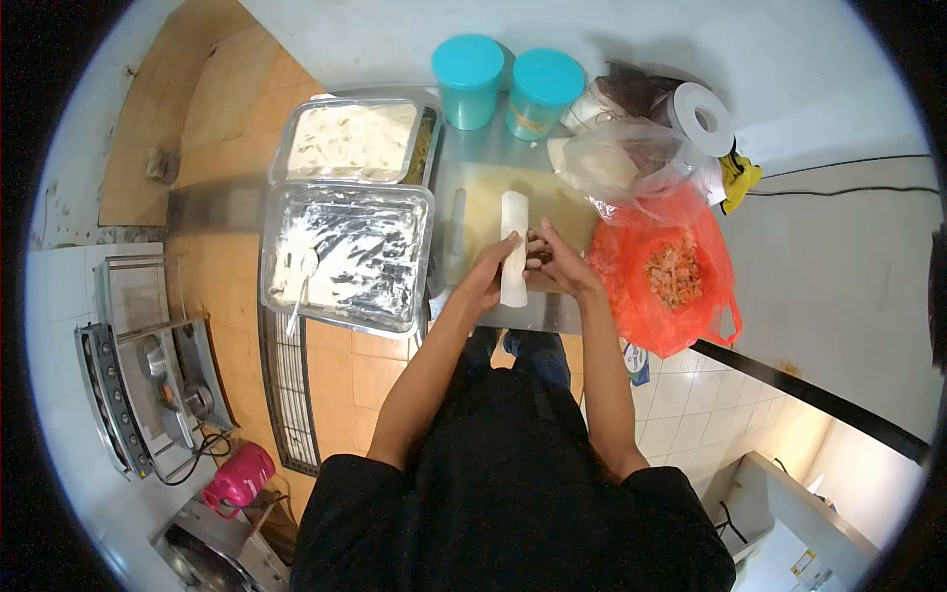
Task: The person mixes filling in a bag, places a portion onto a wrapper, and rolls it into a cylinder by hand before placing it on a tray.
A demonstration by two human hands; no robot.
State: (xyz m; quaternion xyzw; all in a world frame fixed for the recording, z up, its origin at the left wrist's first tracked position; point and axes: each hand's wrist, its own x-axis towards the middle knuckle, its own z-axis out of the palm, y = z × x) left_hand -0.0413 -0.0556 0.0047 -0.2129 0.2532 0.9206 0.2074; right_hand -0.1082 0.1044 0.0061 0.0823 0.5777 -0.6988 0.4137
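I see the left hand [489,268] holding a long white strip [514,219] over a cutting board [481,205]. The right hand [563,262] is beside it, near a red plastic bag [671,333].

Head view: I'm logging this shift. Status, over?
Left hand holds white strip; right hand beside it, contact unclear. Strip over cutting board. Red bag near right hand.

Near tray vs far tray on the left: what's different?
- Contents: the far tray has a white layer over most of it; the near tray has only white smears with see-through patches.
- Utensil: a spoon lies in the near tray; none shows in the far tray.

Shared: both are clear, rectangular and uncovered, with white stuff inside.
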